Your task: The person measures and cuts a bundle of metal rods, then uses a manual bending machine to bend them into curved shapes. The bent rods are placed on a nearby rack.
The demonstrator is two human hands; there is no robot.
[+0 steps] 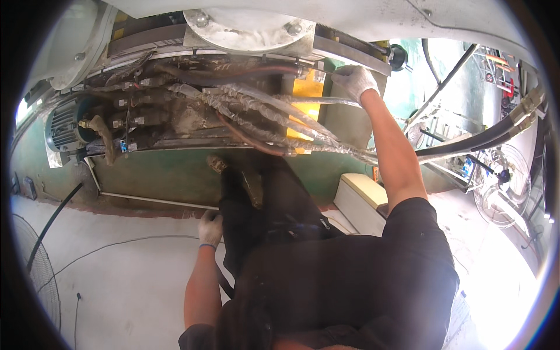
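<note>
My right hand (pixel 354 81), in a pale work glove, reaches far forward with its fingers pinched together at the machine's right end. What they hold, if anything, is too small to make out. Just left of the fingertips is the metal end fitting (pixel 303 71) of a dark hose (pixel 245 73), above a yellow plate (pixel 307 88). My left hand (pixel 210 228), gloved as well, hangs low beside my dark-trousered leg. Its fingers are curled, and anything inside them is hidden. Several hoses wrapped in clear plastic (pixel 262 111) run across the grimy machine bed between my arms.
A ribbed electric motor (pixel 65 125) sits at the machine's left end. A round metal flange (pixel 248 29) overhangs the far side. Right of my legs stands a cream-topped box (pixel 364 192). Fan cages (pixel 501 186) and thick black hoses (pixel 496 137) are at the right; a thin cable (pixel 128 240) crosses the floor.
</note>
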